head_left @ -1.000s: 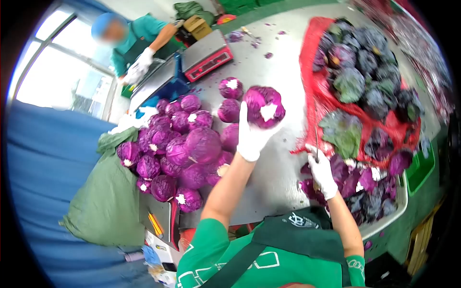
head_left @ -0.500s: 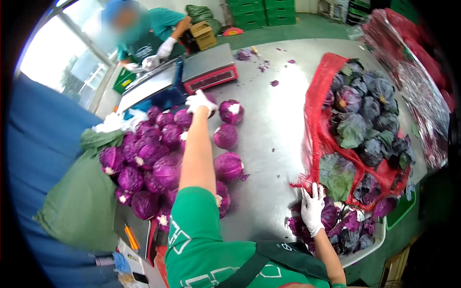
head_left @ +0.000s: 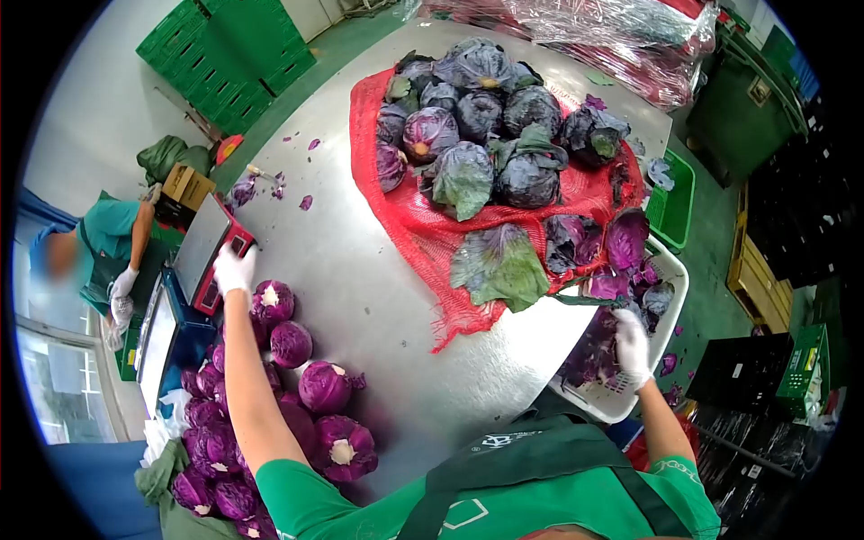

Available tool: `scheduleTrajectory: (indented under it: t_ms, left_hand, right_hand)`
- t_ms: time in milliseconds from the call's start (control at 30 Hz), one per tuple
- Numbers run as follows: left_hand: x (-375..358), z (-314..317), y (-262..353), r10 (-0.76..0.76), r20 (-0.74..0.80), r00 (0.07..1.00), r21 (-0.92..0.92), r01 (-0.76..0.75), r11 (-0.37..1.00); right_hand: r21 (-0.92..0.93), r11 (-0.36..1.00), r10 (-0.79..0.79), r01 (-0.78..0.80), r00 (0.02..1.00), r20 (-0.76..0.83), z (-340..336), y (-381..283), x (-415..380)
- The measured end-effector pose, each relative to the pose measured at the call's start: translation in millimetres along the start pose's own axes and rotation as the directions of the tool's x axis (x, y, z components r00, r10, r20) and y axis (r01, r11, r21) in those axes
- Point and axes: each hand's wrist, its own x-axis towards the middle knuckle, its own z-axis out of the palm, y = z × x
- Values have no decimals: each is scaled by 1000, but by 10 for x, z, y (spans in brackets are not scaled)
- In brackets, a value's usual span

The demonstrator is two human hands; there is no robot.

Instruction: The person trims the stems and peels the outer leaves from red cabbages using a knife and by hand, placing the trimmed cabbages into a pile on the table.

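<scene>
Cabbage first: the trimmed red cabbage [head_left: 273,301] just below my left hand [head_left: 235,268] looks dense and heavy for its size, firm enough to take a solid squeeze, though I'd judge the waxy outer leaves a bit slick under a cotton glove. Its white cut stem faces up. The best hold would be a wide palm over the crown with the fingers spread down the sides, not a pinch on a loose leaf, which would tear off.

My left hand is stretched far out to the left, gloved, fingers loose and holding nothing; it hovers at the near edge of the red scale [head_left: 216,256], just beyond that cabbage and apart from it as far as I can tell. More trimmed heads [head_left: 326,387] lie in a heap nearer to me along my forearm.

My right hand [head_left: 630,346] is down at the right, resting in the white crate [head_left: 677,279] of purple leaf scraps; whether it grips anything I cannot tell. Untrimmed cabbages sit on the red net sack [head_left: 423,225] at the far side of the steel table [head_left: 378,297].
</scene>
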Motion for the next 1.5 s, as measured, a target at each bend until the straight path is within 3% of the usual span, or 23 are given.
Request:
scheduleTrajectory:
  t_ms: [33,100,133,167,200,233,300,367,400,500,567,800,867,900,967,1000,1033,1067,1167,1267,1300,1400,1500]
  left_hand:
    - [-35,-56,458,105,74,992,-246,-84,966]
    - [-450,-134,1567,423,93,902,-413,-352,840]
    - [-654,119,1939,667,108,737,-502,-538,677]
    - [-1011,116,2498,906,128,404,-426,-802,418]
    - [-1376,365,2865,964,146,221,-529,-806,265]
    - [-1809,199,3221,920,313,235,-725,-567,392]
    - [-2077,1119,3476,919,85,384,-540,-757,366]
    - [-1916,1209,3743,729,-107,676,-477,-678,559]
    - [-1897,1189,3824,660,-107,744,-332,-652,682]
    - [-1617,976,3979,434,148,889,-285,-381,879]
    - [-1324,1147,3956,512,277,813,-513,-326,794]
    - [-1201,1402,4064,467,253,847,-570,-259,780]
    - [-1117,1644,3989,468,282,838,-886,40,462]
    - [-1106,1653,3966,594,184,783,-978,86,190]
    - [-1390,829,3930,474,611,634,-719,695,-1]
    - [-1500,512,3878,473,671,571,-643,766,-12]
    - [-1435,705,3665,625,671,399,-526,851,21]
    - [-1576,498,3581,645,671,366,-469,883,-13]
    - [-2127,-99,3316,708,659,252,-325,945,-34]
    - [-2710,-320,3100,699,711,72,-166,984,67]
    - [-2922,-218,2972,744,652,150,-348,930,117]
    - [-3272,-260,2609,651,757,56,-281,927,247]
    - [-3557,-180,2249,658,741,133,-415,862,293]
  right_hand:
    - [83,988,139,-128,978,-155,-41,318,-131]
    - [40,971,239,-237,933,-268,-299,475,-175]
    - [122,961,272,-247,921,-280,-310,534,-167]
    - [134,959,280,-251,917,-283,-271,516,-170]
    - [243,943,289,-229,924,-251,-197,434,-157]
    - [348,915,292,-205,931,-219,-119,337,-140]
    - [370,897,295,-243,951,-93,-76,36,-184]
    - [280,942,200,-184,979,-31,-145,-147,-246]
    - [308,932,211,-190,977,-38,-151,-125,-318]
    - [373,881,314,-291,949,-2,-168,-75,-463]
    - [442,810,420,-386,907,22,-158,-28,-465]
    - [557,732,397,-393,910,121,-17,-181,-248]
    - [600,691,403,-403,904,144,-13,-294,-254]
    - [611,663,419,-432,891,175,-62,-371,-240]
    - [600,635,467,-487,860,204,-100,-469,-243]
    - [632,646,412,-428,893,182,-77,-507,-227]
    - [662,652,359,-370,919,161,-65,-578,-160]
    - [600,695,366,-396,913,179,-72,-736,-17]
    - [439,893,-88,95,995,-35,-85,-1406,509]
    - [329,943,-92,44,987,133,-67,-1891,729]
    - [349,935,-119,68,985,127,-17,-1959,732]
    - [220,968,-188,124,936,298,144,-1827,434]
    - [248,963,-185,107,931,314,253,-1682,178]
